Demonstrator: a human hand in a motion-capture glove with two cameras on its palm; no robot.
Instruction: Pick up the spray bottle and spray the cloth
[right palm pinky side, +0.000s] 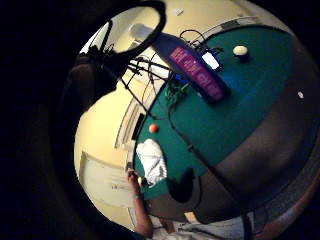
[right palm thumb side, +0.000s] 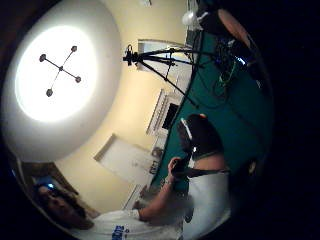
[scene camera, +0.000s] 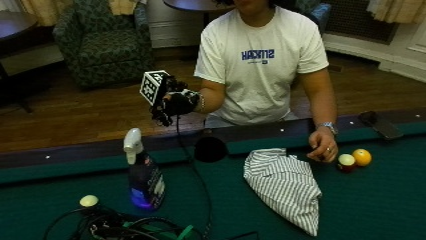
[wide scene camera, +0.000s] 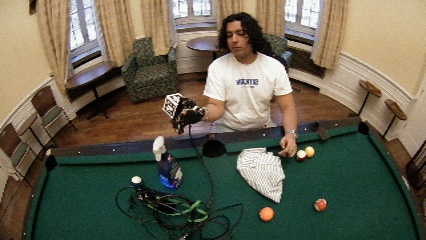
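A spray bottle (scene camera: 143, 175) with a white trigger head and dark body stands upright on the green felt, also seen in the wide view (wide scene camera: 168, 167) and lying across the little finger side palm view (right palm pinky side: 197, 72). A striped white cloth (scene camera: 286, 187) lies crumpled on the felt to its right (wide scene camera: 261, 170) (right palm pinky side: 152, 162). My gloved right hand (scene camera: 178, 103) is raised in the air over the near rail, above and behind the bottle (wide scene camera: 188, 115). It holds nothing, and its fingers hang loosely curled.
The person's bare left hand (scene camera: 324, 149) rests on the felt beside a yellow ball (scene camera: 361, 157) and a dark-striped ball (scene camera: 346, 161). A cue ball (scene camera: 88, 200) and a tangle of cables (scene camera: 133, 227) lie near the bottle. A side pocket (scene camera: 211, 149) sits in the rail.
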